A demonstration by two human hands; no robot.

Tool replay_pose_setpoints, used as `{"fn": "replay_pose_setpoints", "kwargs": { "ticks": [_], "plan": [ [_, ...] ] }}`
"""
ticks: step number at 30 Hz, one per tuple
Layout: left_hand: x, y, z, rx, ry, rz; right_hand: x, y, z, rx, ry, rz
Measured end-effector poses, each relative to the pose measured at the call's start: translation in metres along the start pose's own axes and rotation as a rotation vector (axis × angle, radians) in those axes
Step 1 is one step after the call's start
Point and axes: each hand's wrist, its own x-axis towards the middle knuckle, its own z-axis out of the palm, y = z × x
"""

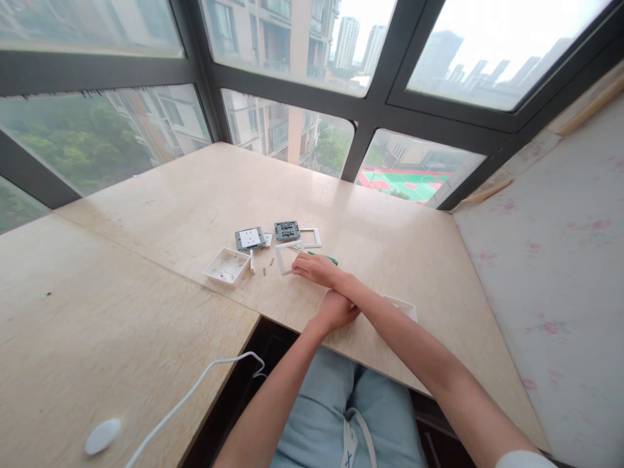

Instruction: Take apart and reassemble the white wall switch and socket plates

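Note:
My right hand [314,268] reaches across to the left, its fingers closed on the edge of a white plastic frame [283,261] that stands tilted above the table. Below it, my left hand [338,312] lies near the table's front edge; my right forearm crosses over it and its fingers are mostly hidden. Behind my right hand lies a screwdriver with a green handle [331,259], partly covered. Farther back are a grey-backed socket module [250,238], a second grey module [286,230] lying back side up, and another white frame [318,238].
An open white mounting box [227,266] sits left of the frame, with small screws [264,272] beside it. Another white box [408,308] is partly behind my right forearm. A white cable [195,382] and a white disc [102,436] lie at the left. Windows border the table.

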Motion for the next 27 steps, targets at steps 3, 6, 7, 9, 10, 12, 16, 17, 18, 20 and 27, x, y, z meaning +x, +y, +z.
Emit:
{"fn": "replay_pose_setpoints", "kwargs": {
  "ticks": [3, 6, 7, 9, 10, 12, 16, 17, 18, 20, 27],
  "plan": [
    [-0.002, 0.001, -0.001, 0.009, -0.018, -0.004, -0.001, -0.005, 0.000, -0.050, -0.028, 0.012],
    [-0.004, 0.002, -0.002, 0.011, -0.017, -0.011, 0.000, -0.008, 0.000, -0.082, -0.068, 0.017],
    [-0.004, 0.003, -0.002, 0.011, -0.014, -0.014, 0.001, -0.009, 0.001, -0.091, -0.080, 0.020],
    [-0.004, 0.003, -0.002, 0.011, -0.010, -0.022, 0.002, -0.009, 0.001, -0.108, -0.097, 0.030],
    [-0.004, 0.003, -0.002, 0.010, -0.009, -0.027, 0.003, -0.009, 0.001, -0.117, -0.102, 0.036],
    [-0.004, 0.003, -0.002, 0.010, -0.010, -0.035, 0.004, -0.009, 0.000, -0.133, -0.109, 0.044],
    [-0.002, 0.002, -0.001, 0.016, -0.027, -0.037, 0.004, -0.010, 0.000, -0.156, -0.117, 0.044],
    [-0.002, 0.002, -0.002, 0.018, -0.030, -0.037, 0.005, -0.010, 0.000, -0.160, -0.119, 0.041],
    [-0.002, 0.003, -0.002, 0.020, -0.030, -0.039, 0.005, -0.010, 0.001, -0.163, -0.120, 0.038],
    [-0.003, 0.003, -0.002, 0.021, -0.022, -0.043, 0.006, -0.011, 0.001, -0.165, -0.121, 0.032],
    [-0.002, 0.002, -0.002, 0.011, -0.017, -0.033, 0.010, -0.007, 0.005, -0.142, -0.105, 0.012]
  ]
}}
